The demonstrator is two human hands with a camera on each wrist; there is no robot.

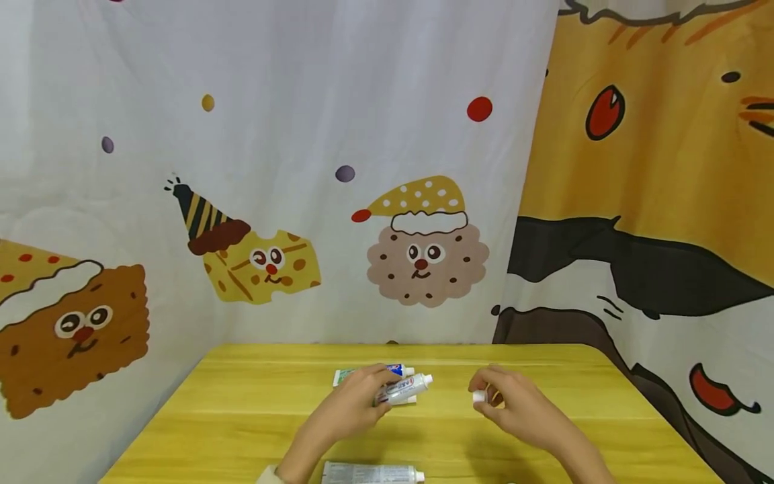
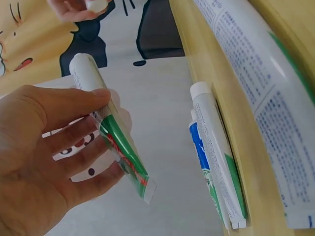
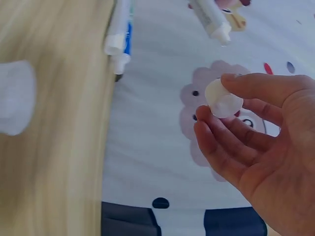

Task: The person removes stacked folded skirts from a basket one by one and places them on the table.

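Note:
My left hand (image 1: 357, 403) pinches a white and green toothpaste tube (image 1: 410, 387) between thumb and fingers, its narrow end tilted up and to the right. That end shows a bare nozzle in the right wrist view. Across a gap to the right, my right hand (image 1: 517, 407) holds a small white cap (image 3: 224, 98) between thumb and fingertips, apart from the tube. The other fingers of this hand are loosely bent. Part of the held tube's label is covered by the left thumb.
A blue, white and green tube (image 2: 199, 147) and a white and green tube (image 2: 219, 152) lie side by side on the wooden table (image 1: 242, 403), behind the left hand. Another capped tube (image 1: 369, 473) lies at the near edge. A patterned curtain (image 1: 290, 134) hangs beyond the table.

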